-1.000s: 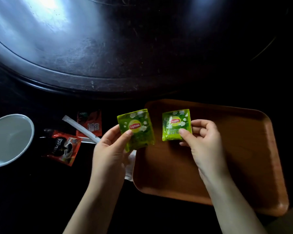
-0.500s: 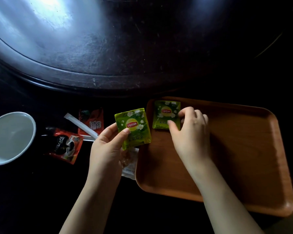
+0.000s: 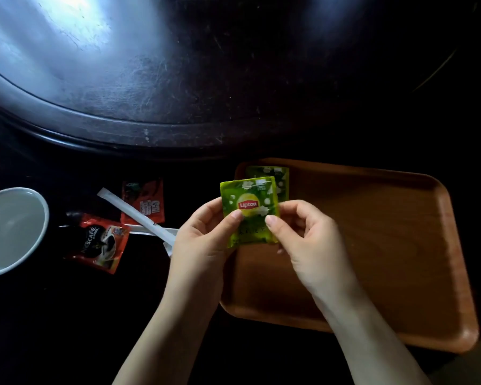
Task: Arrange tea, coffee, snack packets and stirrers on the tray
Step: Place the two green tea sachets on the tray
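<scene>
Holding one green Lipton tea packet [image 3: 249,211] between them, the left hand [image 3: 203,240] and the right hand [image 3: 306,240] each pinched a side of it with thumb on the printed face. The packet stood upright, logo readable, long axis running from 12 to 6 o'clock, poised over the near-left rim of the wooden tray [image 3: 386,245]. A second tea packet [image 3: 282,179] lay flat in the tray's corner, at about 1 o'clock from the held one and partly hidden behind it. The coming placement seemed to turn on that overlap: free tray floor lay toward 3 o'clock, on the right hand's side. Two coffee sachets [image 3: 99,244] and wrapped stirrers [image 3: 139,215] waited on the dark surface [image 3: 53,315] at 9 o'clock, nearer the left hand.
</scene>
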